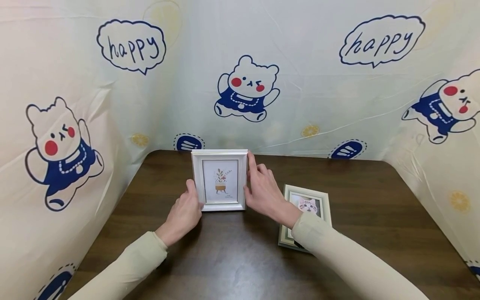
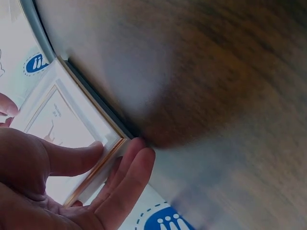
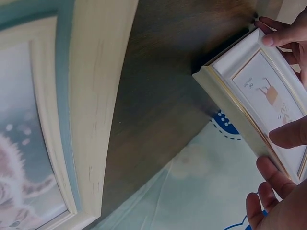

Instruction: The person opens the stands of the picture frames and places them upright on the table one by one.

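A white picture frame (image 1: 243,206) with a plant-in-a-pot print stands near upright toward the back of the brown table, between both hands. My left hand (image 1: 183,213) grips its left side low down, the thumb (image 2: 79,160) over the front and the fingers at the outer edge. On the opposite side my right hand (image 1: 265,189) holds the edge, its thumb (image 3: 290,134) on the front and its index finger stretched up along the side. A second picture frame (image 1: 325,204), cream and green with a cat picture, leans under the right forearm, which partly covers it.
The dark wooden table (image 1: 225,266) carries both picture frames. A pale cloth (image 1: 315,91) printed with bears and "happy" bubbles hangs around its back and sides. The table's rear edge runs close behind the white frame.
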Motion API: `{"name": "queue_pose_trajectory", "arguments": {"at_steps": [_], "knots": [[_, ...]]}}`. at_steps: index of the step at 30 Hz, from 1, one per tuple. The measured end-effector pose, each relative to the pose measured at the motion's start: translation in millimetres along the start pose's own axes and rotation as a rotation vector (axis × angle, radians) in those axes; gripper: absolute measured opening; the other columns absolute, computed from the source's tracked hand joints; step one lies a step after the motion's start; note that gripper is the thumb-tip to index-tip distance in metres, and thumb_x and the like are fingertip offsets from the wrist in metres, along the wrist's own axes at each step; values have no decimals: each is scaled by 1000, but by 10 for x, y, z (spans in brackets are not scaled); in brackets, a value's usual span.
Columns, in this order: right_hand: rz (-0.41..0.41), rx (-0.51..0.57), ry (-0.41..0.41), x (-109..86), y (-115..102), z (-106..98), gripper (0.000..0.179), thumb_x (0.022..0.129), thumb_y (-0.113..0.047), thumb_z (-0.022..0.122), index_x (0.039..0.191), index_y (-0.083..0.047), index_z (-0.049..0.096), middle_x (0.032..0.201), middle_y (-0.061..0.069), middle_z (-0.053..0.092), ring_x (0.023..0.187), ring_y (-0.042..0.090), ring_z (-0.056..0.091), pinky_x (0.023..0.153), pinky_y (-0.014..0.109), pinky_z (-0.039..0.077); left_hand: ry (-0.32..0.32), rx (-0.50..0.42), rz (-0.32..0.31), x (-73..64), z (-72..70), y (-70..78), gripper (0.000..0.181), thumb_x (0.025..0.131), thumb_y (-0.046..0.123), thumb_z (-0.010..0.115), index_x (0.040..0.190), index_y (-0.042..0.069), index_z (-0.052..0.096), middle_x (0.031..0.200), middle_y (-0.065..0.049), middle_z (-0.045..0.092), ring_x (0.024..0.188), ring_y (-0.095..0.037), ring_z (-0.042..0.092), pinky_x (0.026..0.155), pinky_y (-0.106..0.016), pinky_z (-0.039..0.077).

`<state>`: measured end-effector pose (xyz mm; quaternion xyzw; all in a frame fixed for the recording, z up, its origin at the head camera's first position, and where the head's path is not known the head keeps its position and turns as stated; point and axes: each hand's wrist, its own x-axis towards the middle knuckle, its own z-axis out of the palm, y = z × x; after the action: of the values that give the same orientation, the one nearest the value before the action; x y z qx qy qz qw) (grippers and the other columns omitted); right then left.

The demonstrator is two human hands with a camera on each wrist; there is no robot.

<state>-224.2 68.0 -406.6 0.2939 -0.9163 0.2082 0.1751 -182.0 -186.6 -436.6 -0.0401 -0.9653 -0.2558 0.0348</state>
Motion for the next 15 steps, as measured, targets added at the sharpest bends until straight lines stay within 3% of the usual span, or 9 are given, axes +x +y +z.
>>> {"name": "queue_pose_trajectory", "arguments": {"at_steps": [9,15], "knots": [[-1,-27,-21,-20,10,-21,102,92,-11,75,165,5,6,96,2,62,105,28,51,85,41,42,-24,-15,-42,-3,19,-6,53,96,2,71,127,-5,28,77,-20,62,57,-28,62,51,-41,48],[-19,-31,-3,-29,12,-53,103,91,-10,77,164,6,6,96,5,64,106,30,53,85,42,43,-18,-23,-44,1,7,7,52,97,4,72,125,-5,29,82,-24,65,59,-29,63,52,-41,49]]}}
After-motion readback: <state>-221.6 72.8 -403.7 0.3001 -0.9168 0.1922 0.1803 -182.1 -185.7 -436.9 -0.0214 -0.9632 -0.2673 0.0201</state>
